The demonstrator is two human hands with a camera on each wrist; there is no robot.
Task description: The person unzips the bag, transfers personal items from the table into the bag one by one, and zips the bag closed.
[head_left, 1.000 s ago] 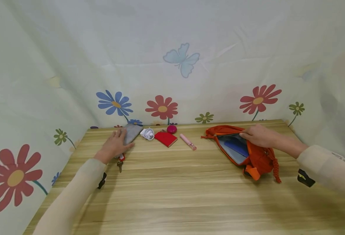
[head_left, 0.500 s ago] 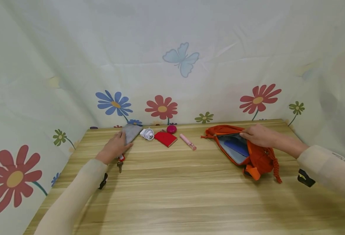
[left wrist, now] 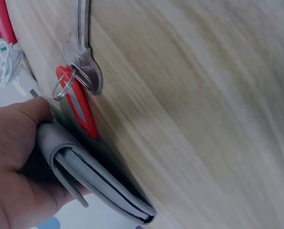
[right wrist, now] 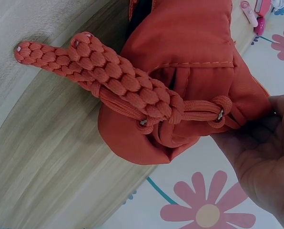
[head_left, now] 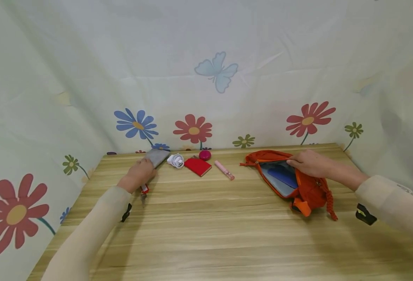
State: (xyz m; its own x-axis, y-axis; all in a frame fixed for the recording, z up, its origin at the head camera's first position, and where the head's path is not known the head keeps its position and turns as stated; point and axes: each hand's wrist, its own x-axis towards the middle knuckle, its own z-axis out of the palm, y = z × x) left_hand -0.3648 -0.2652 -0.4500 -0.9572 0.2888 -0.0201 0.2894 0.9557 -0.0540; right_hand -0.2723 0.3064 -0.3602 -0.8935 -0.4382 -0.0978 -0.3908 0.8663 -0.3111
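At the counter's far left, the flat grey fabric wallet (left wrist: pixel 92 179) is pinched by the left hand (head_left: pixel 140 174); it should be lifted level, clear of the red-tagged keys (left wrist: pixel 75 93), while the orange cloth pouch (head_left: pixel 306 189) is gripped open by the right hand (head_left: pixel 310 162).

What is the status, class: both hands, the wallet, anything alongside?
Left hand grips grey wallet, one end lifted. Right hand holds orange bag open. Red-tagged key lies beside wallet on table.

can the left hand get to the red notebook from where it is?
Probably yes. The left hand grips the grey wallet, so it is occupied; only the white cable lies between it and the red notebook.
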